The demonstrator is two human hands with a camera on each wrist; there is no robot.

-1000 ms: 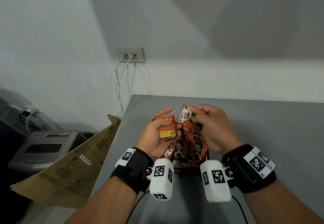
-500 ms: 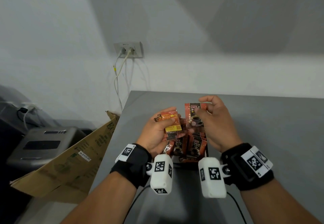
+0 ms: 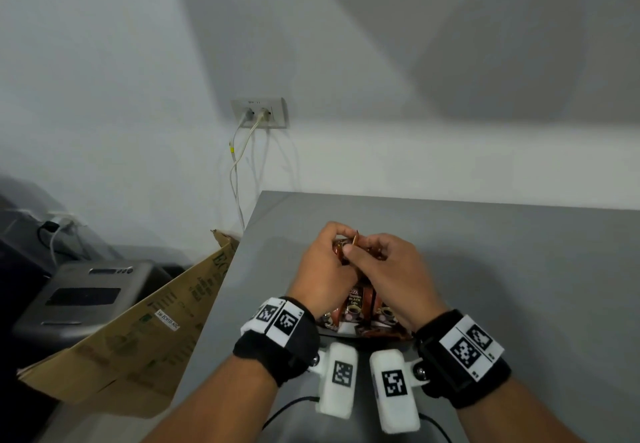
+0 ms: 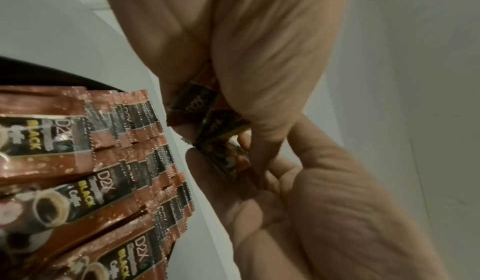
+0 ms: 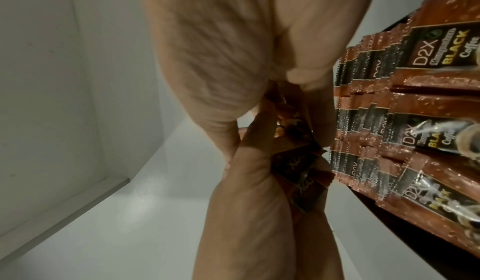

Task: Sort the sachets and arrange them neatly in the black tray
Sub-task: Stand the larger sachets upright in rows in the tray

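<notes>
Both hands meet above the black tray and hold a small stack of brown coffee sachets between them. My left hand curls round the stack from the left, and my right hand pinches it from the right. In the left wrist view the held sachets sit between the fingers of both hands; the right wrist view shows the held sachets the same way. Several brown "D2X Black Coffee" sachets stand in rows in the tray, also seen as rows of sachets.
The grey table runs to the right and ends at a left edge near a cardboard box. A wall socket with white cables hangs on the back wall. A grey machine stands lower left.
The hands were apart, the left with an orange-yellow sachet and the right with a brown one. They have come together and now hold the sachets as one stack.
</notes>
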